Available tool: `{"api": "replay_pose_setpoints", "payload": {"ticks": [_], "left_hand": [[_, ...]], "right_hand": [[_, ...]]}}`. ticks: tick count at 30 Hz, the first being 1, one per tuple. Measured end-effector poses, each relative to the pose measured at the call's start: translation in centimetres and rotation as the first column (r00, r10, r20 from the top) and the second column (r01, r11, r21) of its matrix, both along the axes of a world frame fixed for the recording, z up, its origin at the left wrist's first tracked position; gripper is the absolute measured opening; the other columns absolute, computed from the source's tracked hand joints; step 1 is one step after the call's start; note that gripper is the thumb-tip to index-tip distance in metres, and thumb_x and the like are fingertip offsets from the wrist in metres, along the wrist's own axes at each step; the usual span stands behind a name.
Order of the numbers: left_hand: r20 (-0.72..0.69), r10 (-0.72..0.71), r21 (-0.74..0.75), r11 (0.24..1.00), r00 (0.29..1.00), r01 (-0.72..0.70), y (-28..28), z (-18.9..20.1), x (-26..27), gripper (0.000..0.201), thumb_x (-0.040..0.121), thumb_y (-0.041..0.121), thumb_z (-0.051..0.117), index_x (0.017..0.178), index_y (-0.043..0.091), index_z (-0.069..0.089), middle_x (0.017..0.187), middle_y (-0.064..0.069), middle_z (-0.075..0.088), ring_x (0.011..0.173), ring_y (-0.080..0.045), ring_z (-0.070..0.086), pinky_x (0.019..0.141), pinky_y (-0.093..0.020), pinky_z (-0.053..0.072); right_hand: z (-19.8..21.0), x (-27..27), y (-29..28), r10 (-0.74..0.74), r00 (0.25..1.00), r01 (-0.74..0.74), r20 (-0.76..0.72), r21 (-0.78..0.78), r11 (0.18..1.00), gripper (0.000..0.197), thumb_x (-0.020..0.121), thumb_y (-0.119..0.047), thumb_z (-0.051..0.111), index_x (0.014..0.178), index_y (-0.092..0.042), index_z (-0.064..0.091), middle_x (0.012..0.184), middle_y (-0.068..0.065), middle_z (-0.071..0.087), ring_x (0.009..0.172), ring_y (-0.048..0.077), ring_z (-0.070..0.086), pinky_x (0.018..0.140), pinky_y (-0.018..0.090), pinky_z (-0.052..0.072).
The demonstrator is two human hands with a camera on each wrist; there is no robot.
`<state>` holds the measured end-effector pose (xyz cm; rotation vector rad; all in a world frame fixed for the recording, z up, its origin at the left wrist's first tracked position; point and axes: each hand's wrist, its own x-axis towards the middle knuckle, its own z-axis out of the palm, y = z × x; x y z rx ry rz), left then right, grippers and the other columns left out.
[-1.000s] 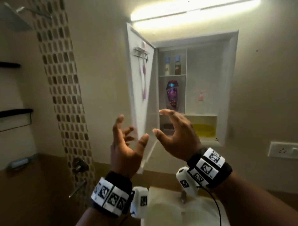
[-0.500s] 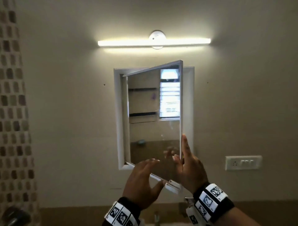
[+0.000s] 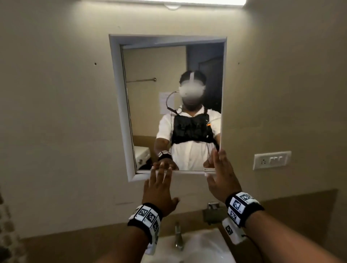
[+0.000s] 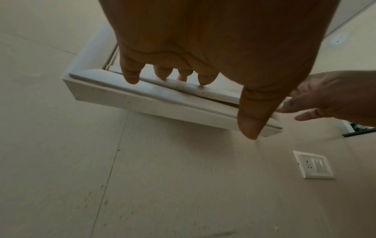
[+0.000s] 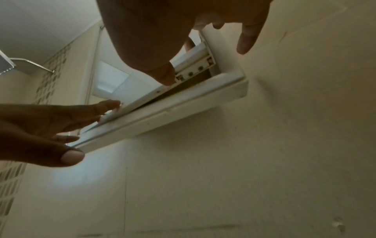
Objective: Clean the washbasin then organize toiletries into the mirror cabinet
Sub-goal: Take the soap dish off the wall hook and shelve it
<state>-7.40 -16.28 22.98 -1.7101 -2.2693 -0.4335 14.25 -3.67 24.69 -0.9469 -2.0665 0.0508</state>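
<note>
The mirror cabinet's door (image 3: 174, 105) stands almost closed in its white frame (image 3: 117, 105), with a narrow gap left along the bottom right. My left hand (image 3: 161, 174) has straight fingers touching the door's bottom edge (image 4: 183, 87). My right hand (image 3: 218, 165) presses flat with straight fingers on the door's lower right corner (image 5: 195, 64), and its thumb (image 5: 164, 75) lies under that corner. Neither hand holds anything. The toiletries inside are hidden behind the door. The white washbasin (image 3: 204, 247) lies below my wrists.
A metal tap (image 3: 178, 236) rises at the back of the basin. A white switch and socket plate (image 3: 272, 159) sits on the wall right of the cabinet. A strip light (image 3: 187, 2) glows above. Mosaic tiles (image 3: 7, 225) run down the far left.
The cabinet door has swung from wide open to nearly closed. Both hands followed it in and now rest on its lower edge.
</note>
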Motion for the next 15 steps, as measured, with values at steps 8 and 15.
{"api": "replay_pose_setpoints", "payload": {"ticks": [8, 15], "left_hand": [[0.041, 0.065, 0.018, 0.998, 0.997, -0.066, 2.4, -2.1, 0.5, 0.115, 0.081, 0.066, 0.062, 0.152, 0.043, -0.026, 0.157, 0.007, -0.042, 0.15, -0.029, -0.028, 0.12, -0.063, 0.008], [0.009, 0.194, -0.001, 0.981, 0.981, -0.194, 3.8, -3.0, 1.6, 0.112, 0.08, 0.068, 0.061, 0.152, 0.047, -0.023, 0.158, 0.005, -0.041, 0.152, -0.033, -0.022, 0.12, -0.062, 0.011]], "right_hand": [[-3.9, -1.8, 4.2, -0.032, 0.981, 0.043, 0.191, -0.055, 0.998, 0.106, 0.087, -0.045, 0.062, 0.157, -0.033, -0.017, 0.163, -0.012, -0.028, 0.153, 0.02, -0.018, 0.111, 0.063, 0.03], [-7.3, -2.5, 7.6, 0.041, 0.991, -0.049, 0.127, 0.053, 0.997, 0.111, 0.075, -0.034, 0.074, 0.161, -0.021, 0.005, 0.169, -0.001, -0.003, 0.155, 0.028, -0.007, 0.102, 0.066, 0.035]]}}
